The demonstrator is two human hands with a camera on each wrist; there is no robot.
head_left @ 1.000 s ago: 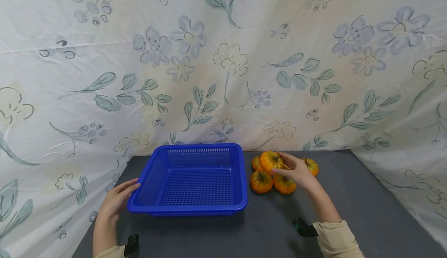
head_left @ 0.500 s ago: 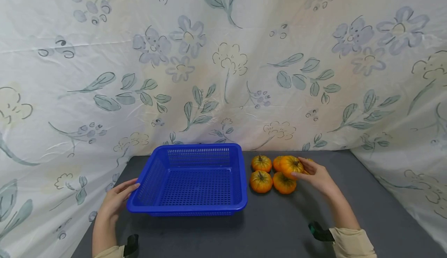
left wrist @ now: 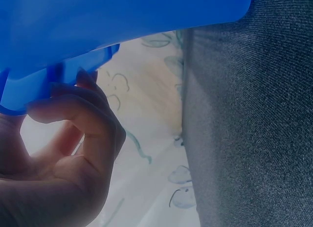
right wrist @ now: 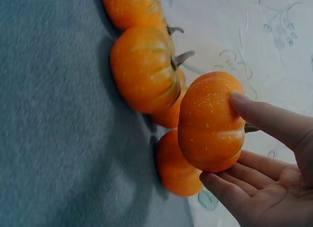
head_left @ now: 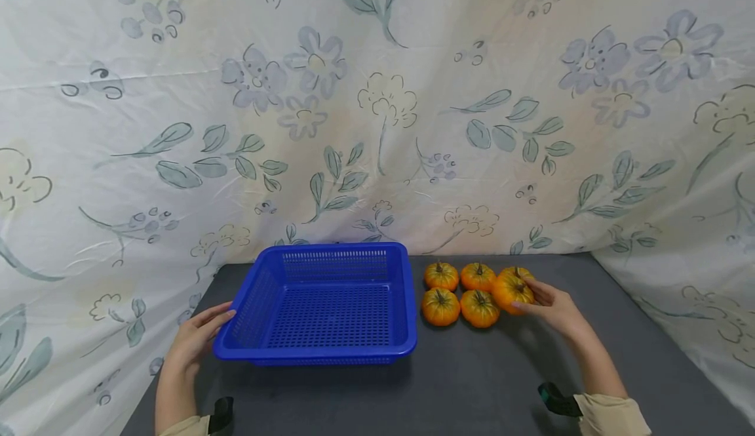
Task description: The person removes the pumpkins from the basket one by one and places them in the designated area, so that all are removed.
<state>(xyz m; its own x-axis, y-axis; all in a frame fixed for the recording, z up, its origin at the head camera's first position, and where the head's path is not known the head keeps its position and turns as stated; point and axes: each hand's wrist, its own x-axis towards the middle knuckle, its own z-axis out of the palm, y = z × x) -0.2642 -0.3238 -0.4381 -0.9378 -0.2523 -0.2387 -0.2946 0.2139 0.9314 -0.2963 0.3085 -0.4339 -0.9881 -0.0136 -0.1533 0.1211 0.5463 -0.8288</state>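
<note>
My right hand pinches a small orange pumpkin between thumb and fingers. In the right wrist view this pumpkin is held off the table, in front of another pumpkin that stands on it. Several more small pumpkins with short stems sit in two rows to its left. The blue plastic basket has perforated walls and floor, with nothing inside. My left hand holds its left rim; in the left wrist view, curled fingers meet the rim from below.
A dark grey cloth-like surface covers the table. Behind and at both sides hangs a white curtain with a floral print. Dark straps sit at both wrists.
My right hand has carried the pumpkin rightward and lower, from above the back left of the group to its right end. The left hand and basket stay nearly in place.
</note>
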